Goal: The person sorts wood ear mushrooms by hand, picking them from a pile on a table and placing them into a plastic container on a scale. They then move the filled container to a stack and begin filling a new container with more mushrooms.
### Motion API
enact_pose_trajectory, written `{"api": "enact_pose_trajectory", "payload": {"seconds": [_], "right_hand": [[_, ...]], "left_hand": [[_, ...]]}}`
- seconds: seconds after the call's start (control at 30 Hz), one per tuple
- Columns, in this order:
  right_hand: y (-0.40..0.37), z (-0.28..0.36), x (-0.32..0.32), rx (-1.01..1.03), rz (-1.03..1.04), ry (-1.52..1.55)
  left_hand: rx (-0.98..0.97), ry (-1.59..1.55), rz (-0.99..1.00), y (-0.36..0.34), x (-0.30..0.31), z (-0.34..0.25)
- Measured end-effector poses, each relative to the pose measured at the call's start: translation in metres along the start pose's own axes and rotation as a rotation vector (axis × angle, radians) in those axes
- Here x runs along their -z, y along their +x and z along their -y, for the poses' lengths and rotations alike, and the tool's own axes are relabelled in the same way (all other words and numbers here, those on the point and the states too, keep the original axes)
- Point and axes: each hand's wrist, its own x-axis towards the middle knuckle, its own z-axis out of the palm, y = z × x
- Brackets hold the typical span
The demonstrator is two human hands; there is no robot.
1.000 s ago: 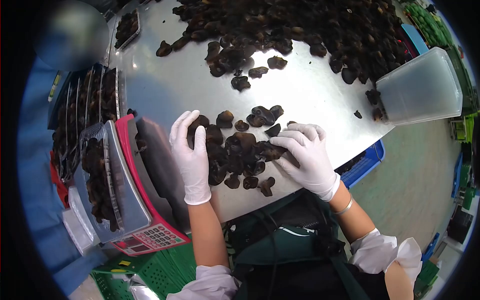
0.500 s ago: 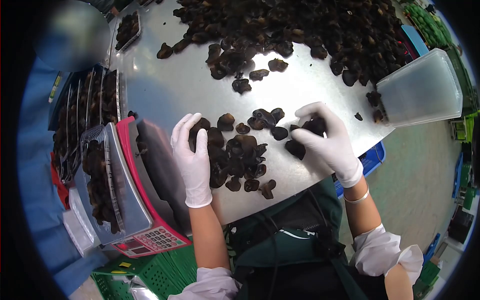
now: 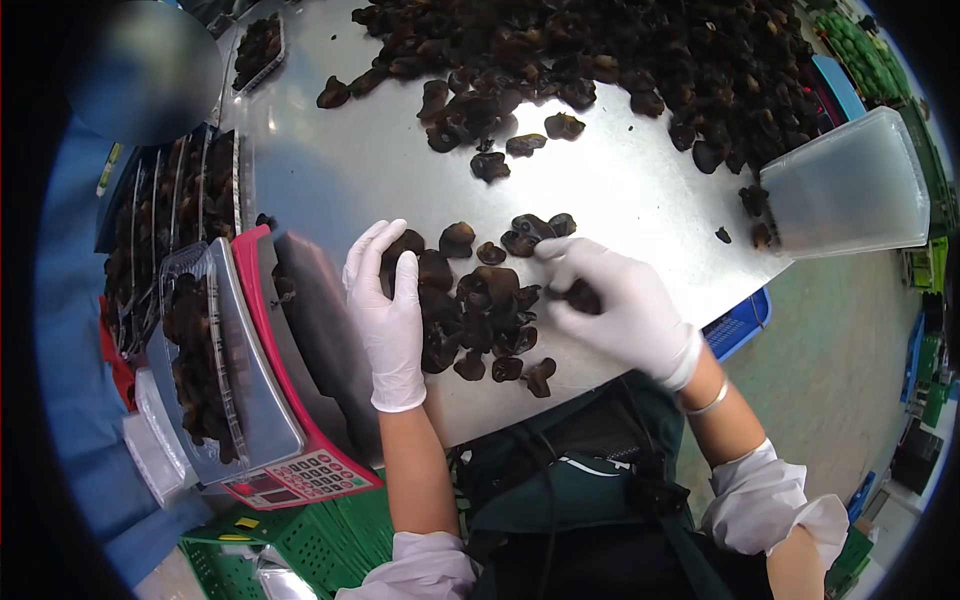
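Observation:
A small pile of dark wood ear mushrooms (image 3: 487, 300) lies on the metal table before me. My left hand (image 3: 385, 310), in a white glove, cups the pile's left edge. Its thumb and fingers are apart, with a mushroom piece (image 3: 408, 243) between them. On the pile's right side my gloved right hand (image 3: 625, 310) bends round a dark mushroom piece (image 3: 582, 296), fingers and thumb closing on it. Part of that piece is hidden under the hand. Some loose pieces (image 3: 540, 228) lie just beyond the right fingertips.
A large mushroom heap (image 3: 600, 60) covers the table's far side. Left stands a red-framed scale (image 3: 310, 440) bearing a filled clear tray (image 3: 205, 360), with more filled trays (image 3: 170, 220) behind. Stacked clear containers (image 3: 850, 185) stand at the right edge, above a blue basket (image 3: 742, 322).
My right hand has moved left towards the pile, bringing dark pieces with it. My left hand has stayed nearly still.

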Motion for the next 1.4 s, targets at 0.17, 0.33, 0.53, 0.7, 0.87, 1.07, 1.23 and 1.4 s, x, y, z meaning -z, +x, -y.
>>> {"api": "enact_pose_trajectory", "payload": {"seconds": [0.17,0.33,0.53,0.7,0.87,1.07,1.23,1.4], "right_hand": [[0.0,0.014,-0.023,0.006,0.181,-0.373],[-0.022,0.007,0.017,-0.053,-0.003,0.064],[-0.141,-0.002,0.136,-0.488,-0.513,-0.073],[-0.17,0.011,0.163,-0.686,-0.328,-0.778],[-0.104,0.013,0.096,-0.594,-0.213,-0.131],[-0.041,0.0,-0.013,-0.076,0.001,-0.176],[-0.021,0.02,-0.029,0.151,0.18,-0.067],[0.011,-0.007,-0.003,0.074,-0.169,-0.434]], "left_hand": [[-0.025,-0.003,-0.007,0.001,0.001,0.0],[-0.01,-0.002,0.008,-0.001,0.002,0.0],[-0.016,-0.032,-0.014,-0.001,0.001,0.0],[-0.029,-0.023,0.009,0.001,0.001,-0.001],[-0.039,-0.04,-0.007,0.0,0.0,0.004],[-0.044,-0.058,-0.023,0.0,0.0,0.004],[-0.049,-0.034,-0.014,0.001,0.001,0.006],[-0.037,-0.052,-0.033,0.001,0.0,0.002]]}}
